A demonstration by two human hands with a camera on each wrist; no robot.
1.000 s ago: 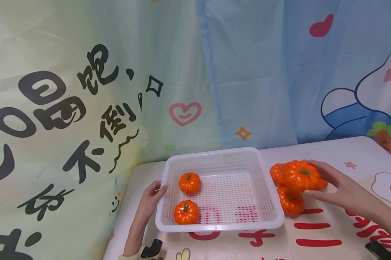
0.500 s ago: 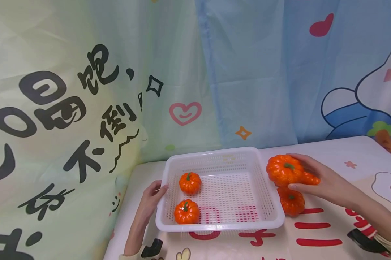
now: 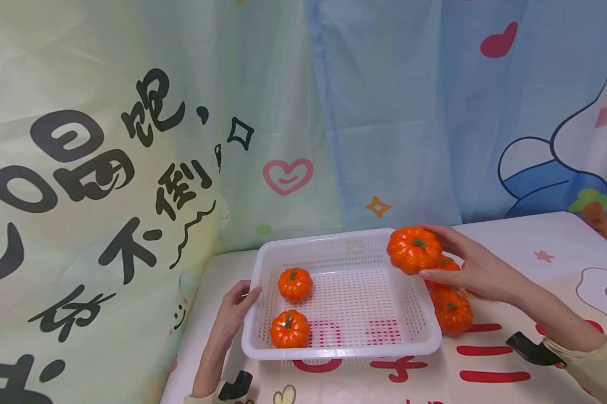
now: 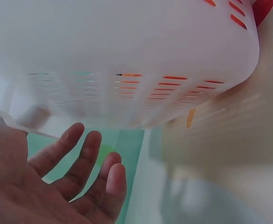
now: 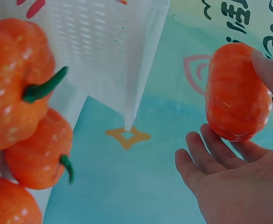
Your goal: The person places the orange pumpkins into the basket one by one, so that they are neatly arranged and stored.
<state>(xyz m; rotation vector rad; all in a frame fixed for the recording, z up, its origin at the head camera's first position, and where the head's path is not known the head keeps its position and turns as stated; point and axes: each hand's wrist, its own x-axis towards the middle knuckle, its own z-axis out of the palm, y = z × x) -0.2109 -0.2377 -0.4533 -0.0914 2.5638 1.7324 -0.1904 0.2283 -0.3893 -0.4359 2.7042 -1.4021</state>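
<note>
Holding: the right hand (image 3: pixel 477 269) grips a glossy orange pumpkin (image 3: pixel 413 252) between thumb and fingers, raised over the far right corner of a white basket (image 3: pixel 354 306).
Left hand (image 3: pixel 236 308): its thumb hooks over the basket's left rim, the fingers loosely bent outside the wall.
Inside the basket: two orange pumpkins (image 3: pixel 290 330) sit near the left wall, one nearer, one farther, green stems up.
Right of the basket: at least three more pumpkins (image 3: pixel 452 313) cluster on the table (image 3: pixel 515 247), partly hidden by the right hand.
Behind: a green-to-blue curtain (image 3: pixel 394 123) with dark lettering.
</note>
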